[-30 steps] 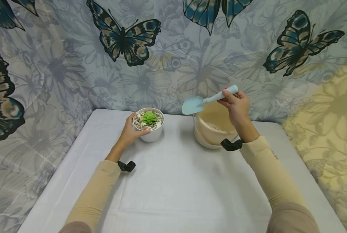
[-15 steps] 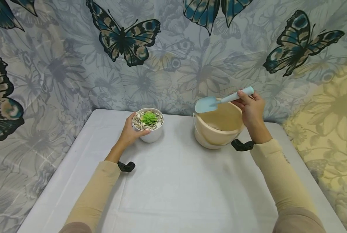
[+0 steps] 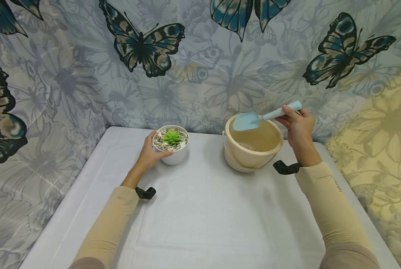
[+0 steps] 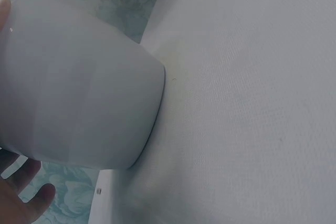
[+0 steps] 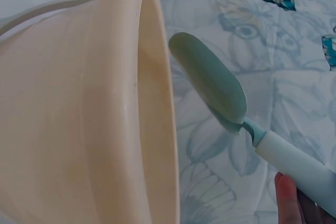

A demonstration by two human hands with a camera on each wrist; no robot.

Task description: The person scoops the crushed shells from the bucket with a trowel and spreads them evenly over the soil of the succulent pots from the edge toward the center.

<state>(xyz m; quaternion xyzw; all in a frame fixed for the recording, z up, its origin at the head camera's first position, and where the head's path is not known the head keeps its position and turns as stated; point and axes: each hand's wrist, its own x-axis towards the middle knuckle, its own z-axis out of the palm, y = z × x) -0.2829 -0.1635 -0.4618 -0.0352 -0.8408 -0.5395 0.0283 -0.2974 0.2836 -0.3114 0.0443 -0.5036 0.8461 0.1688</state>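
A white pot point(image 3: 175, 157) holding a green succulent point(image 3: 172, 137) among pale pebbles stands at the back left of the table. My left hand point(image 3: 150, 151) grips it, thumb along the near side and fingers round the left; the left wrist view shows its smooth wall point(image 4: 89, 82) close up. My right hand point(image 3: 299, 132) holds a light blue hand trowel point(image 3: 246, 121) by its handle. The trowel's blade is over the mouth of a cream bucket point(image 3: 244, 158). In the right wrist view, the blade point(image 5: 212, 77) appears just above the bucket rim point(image 5: 123, 103).
A white cloth covers the table point(image 3: 200, 216). Behind it hangs a fabric backdrop point(image 3: 200, 93) with flowers and blue butterflies, close to the table's back edge. A thin handle point(image 3: 223, 142) hangs at the bucket's side. Both wrists wear black camera mounts point(image 3: 146, 193).
My right hand has moved to the right with the trowel, bringing the blade from the bucket's left edge to over its opening. The left hand and the pot have stayed in place.
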